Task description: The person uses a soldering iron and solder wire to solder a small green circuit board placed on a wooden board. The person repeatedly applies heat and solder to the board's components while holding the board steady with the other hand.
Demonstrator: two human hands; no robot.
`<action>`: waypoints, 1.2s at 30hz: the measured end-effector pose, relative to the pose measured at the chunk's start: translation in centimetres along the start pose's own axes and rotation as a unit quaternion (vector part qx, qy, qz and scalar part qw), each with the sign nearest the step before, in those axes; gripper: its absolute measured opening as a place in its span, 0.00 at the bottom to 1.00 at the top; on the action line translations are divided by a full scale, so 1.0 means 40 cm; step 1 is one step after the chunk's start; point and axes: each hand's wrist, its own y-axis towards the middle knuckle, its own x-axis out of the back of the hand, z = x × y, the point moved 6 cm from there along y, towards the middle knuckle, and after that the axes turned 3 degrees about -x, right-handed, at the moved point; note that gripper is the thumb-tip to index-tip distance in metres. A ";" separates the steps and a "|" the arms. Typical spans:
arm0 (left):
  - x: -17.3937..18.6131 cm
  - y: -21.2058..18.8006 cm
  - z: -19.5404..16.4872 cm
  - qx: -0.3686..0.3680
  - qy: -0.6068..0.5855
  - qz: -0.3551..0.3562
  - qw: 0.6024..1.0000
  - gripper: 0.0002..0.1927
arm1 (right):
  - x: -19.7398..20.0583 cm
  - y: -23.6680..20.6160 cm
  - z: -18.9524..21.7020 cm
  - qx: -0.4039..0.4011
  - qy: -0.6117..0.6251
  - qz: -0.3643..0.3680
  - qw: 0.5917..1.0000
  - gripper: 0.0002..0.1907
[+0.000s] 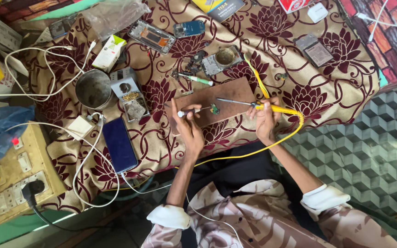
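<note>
My right hand (265,120) grips a yellow-handled soldering iron (253,104) whose metal tip points left over a brown wooden board (226,94). In my left hand (188,126) is a thin tool with a white end (194,110), its tip touching a small green circuit part (215,109) on the board. The iron's yellow cord (249,151) runs down and left across my lap. Both hands rest at the board's near edge.
A dark phone (119,144) lies charging at the left. Beside it are a metal cup (93,89), small boxes, white cables and a wooden switchboard with sockets (17,174). Opened phones and parts (151,36) lie farther back on the maroon floral cloth (327,92).
</note>
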 end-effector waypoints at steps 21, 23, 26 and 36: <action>-0.004 -0.019 -0.002 -0.024 -0.044 0.032 0.998 0.25 | 0.058 -0.016 -0.025 -0.079 0.098 -0.086 0.988 0.11; -0.009 -0.015 -0.011 -0.034 -0.050 0.040 0.997 0.24 | 0.054 -0.014 -0.023 -0.064 0.084 -0.061 0.993 0.10; -0.008 -0.017 -0.019 -0.039 -0.036 0.041 0.998 0.24 | 0.048 -0.022 -0.022 -0.053 0.067 -0.037 0.996 0.09; -0.001 -0.028 -0.011 -0.007 -0.019 0.053 0.998 0.24 | 0.040 -0.031 -0.018 -0.032 0.048 -0.029 0.998 0.06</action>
